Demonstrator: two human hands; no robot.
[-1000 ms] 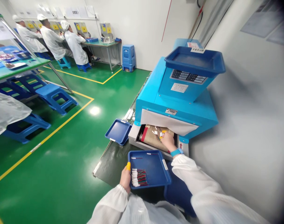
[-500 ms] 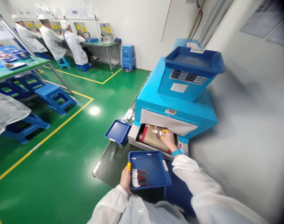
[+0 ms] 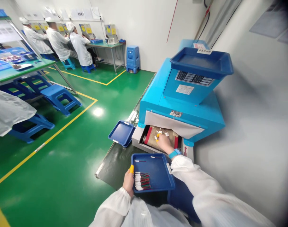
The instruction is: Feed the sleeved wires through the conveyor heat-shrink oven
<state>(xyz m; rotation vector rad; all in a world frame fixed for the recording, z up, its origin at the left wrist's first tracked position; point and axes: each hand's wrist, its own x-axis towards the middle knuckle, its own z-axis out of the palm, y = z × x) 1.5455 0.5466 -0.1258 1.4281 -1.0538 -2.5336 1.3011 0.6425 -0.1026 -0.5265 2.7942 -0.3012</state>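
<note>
left hand [image 3: 128,182] is gripping a blue tray [image 3: 159,168] of white-ended wires [image 3: 142,181] before the blue machine [image 3: 179,101], right hand [image 3: 164,143] is reaching among loose wires [image 3: 167,134] on the machine's belt [image 3: 152,143], its grip unclear

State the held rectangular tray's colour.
The rectangular plastic tray is dark blue; see the head view.

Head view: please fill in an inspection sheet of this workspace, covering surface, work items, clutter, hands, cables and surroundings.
Surface: woven belt at the mouth of the blue machine.
Work items: white-ended wires loose on the belt; a wire bundle in the held tray.
Clutter: upper tray on the machine, side tray to its left.
Hands: left hand grips the held tray; right hand is among the loose wires, hold unclear.
Cables: black cable near the wall behind the machine.
Surroundings: three seated people, stacked stools.
</note>
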